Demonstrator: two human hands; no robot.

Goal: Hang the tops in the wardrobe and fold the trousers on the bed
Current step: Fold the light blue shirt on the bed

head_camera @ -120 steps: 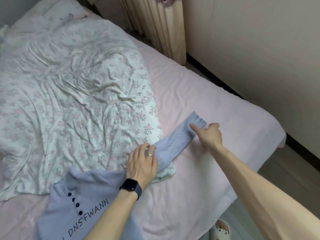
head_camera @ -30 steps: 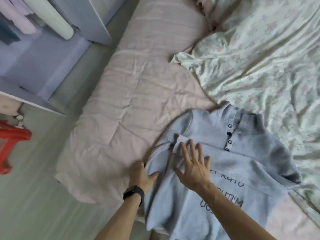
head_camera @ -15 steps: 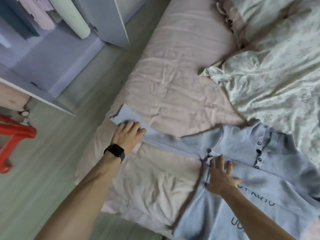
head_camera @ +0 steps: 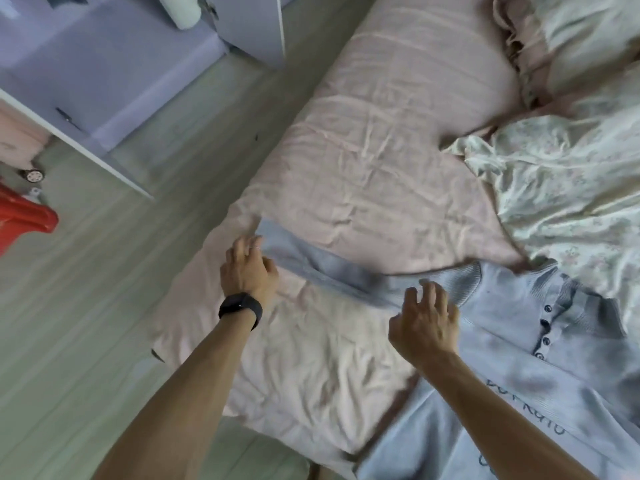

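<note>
A pale blue knit top (head_camera: 540, 362) with a buttoned neck and dark lettering lies flat on the pink bed sheet (head_camera: 374, 150), front up. Its one sleeve (head_camera: 311, 265) stretches out to the left toward the bed's edge. My left hand (head_camera: 247, 268), with a black watch on the wrist, sits at the sleeve's cuff, fingers loosely bent and thumb touching the fabric. My right hand (head_camera: 426, 323) hovers at the shoulder seam with fingers spread and slightly curled, holding nothing. The image is blurred with motion.
A lilac wardrobe (head_camera: 114, 74) stands open at the upper left, its door edge (head_camera: 76, 140) jutting over the floor. A red plastic object (head_camera: 24, 220) sits on the floor at the left. A floral quilt (head_camera: 571, 174) and a pillow (head_camera: 585, 32) cover the bed's right side.
My left hand has slid off the flattened sleeve end to its cuff edge and bent its fingers. My right hand has lifted from the top's chest and moved to the shoulder.
</note>
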